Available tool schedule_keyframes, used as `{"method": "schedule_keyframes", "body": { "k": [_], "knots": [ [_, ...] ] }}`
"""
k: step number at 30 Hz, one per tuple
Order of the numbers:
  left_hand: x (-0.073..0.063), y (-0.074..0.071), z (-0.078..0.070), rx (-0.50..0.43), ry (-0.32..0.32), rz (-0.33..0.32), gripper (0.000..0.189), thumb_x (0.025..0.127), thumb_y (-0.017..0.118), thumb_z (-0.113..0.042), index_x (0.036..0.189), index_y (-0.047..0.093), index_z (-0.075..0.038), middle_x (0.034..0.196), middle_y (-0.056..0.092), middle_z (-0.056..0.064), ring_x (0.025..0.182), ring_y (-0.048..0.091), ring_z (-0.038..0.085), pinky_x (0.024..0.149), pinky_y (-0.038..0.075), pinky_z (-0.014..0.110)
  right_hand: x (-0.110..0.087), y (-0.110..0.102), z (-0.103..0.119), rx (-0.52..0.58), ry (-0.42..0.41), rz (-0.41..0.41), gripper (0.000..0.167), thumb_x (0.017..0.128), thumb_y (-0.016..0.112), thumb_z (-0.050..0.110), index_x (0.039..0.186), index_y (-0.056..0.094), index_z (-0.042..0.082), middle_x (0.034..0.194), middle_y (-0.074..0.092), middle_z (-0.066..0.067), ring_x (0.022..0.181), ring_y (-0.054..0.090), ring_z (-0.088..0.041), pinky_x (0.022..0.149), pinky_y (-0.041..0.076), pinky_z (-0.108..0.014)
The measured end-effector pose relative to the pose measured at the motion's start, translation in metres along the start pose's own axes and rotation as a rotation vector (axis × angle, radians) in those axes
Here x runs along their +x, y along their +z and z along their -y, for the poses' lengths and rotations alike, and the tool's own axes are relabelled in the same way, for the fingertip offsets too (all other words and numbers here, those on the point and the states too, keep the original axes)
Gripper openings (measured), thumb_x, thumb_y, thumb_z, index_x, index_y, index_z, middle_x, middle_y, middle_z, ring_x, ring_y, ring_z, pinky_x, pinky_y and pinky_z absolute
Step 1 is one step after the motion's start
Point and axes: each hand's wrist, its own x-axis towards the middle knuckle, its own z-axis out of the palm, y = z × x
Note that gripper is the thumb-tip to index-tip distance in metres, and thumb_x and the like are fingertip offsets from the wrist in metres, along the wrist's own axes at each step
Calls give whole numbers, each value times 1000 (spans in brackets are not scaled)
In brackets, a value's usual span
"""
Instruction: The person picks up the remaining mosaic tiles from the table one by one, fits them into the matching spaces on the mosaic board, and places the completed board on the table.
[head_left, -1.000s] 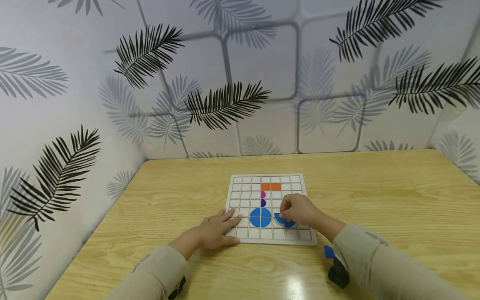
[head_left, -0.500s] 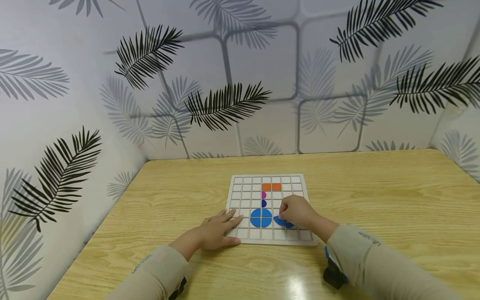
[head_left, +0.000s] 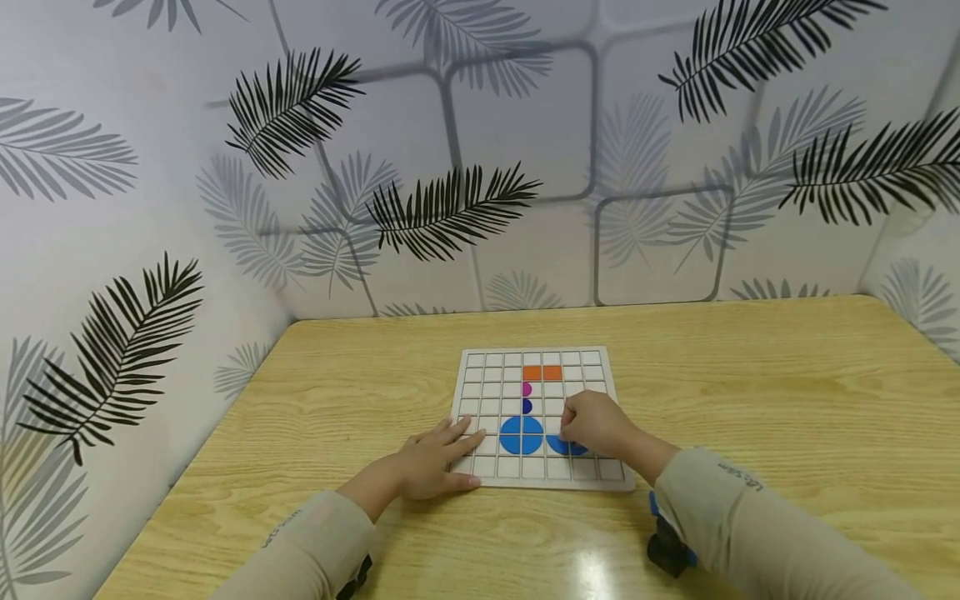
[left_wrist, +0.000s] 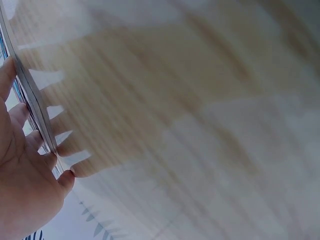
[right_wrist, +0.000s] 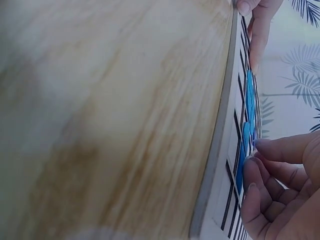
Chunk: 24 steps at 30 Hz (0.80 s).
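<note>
White grid board [head_left: 491,389] lies flat, left hand [head_left: 433,463] splayed on its edge; blue piece [head_left: 564,448] (partly hidden) pinched by right hand [head_left: 600,423], beside four-part blue circle [head_left: 525,440].

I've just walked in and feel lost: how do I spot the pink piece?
On the wooden table lies a white board ruled into squares. Near its far edge are two orange squares; just below the left one sits the pink piece, its round side right. The dark blue piece beneath it has much the same shape; only this one is pink.
</note>
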Motion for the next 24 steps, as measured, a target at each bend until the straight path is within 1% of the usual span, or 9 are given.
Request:
{"method": "schedule_keyframes", "body": {
  "k": [8, 16, 24],
  "knots": [
    [0, -2, -2, 2, 3, -4, 65, 84, 43, -51, 138, 23, -21, 143, 13, 5, 129, 8, 28, 95, 16, 53, -3, -4, 0, 13, -14, 7, 14, 75, 64, 6, 64, 55, 6, 60, 50, 0, 53, 46, -13, 49, 38, -25],
    [0, -1, -1, 2, 3, -7, 65, 84, 43, -51, 138, 23, -21, 143, 14, 5, 129, 8, 28, 94, 16, 54, -9, -9, 1, 24, 1, 34, 12, 74, 65, 6, 67, 55, 6, 62, 50, 0, 56, 45, -12, 51, 38, -25],
    [1, 1, 1, 10, 0, 3, 66, 84, 41, -53, 138, 21, -22, 143, 11, 5, 129, 6, 28, 94, 15, 55, -18, -14, 2, 32, -27, 46, 8, 74, 64, 5, 71, 57, 6, 66, 51, 1, 61, 45, -13, 56, 38, -27]
  ]
}}
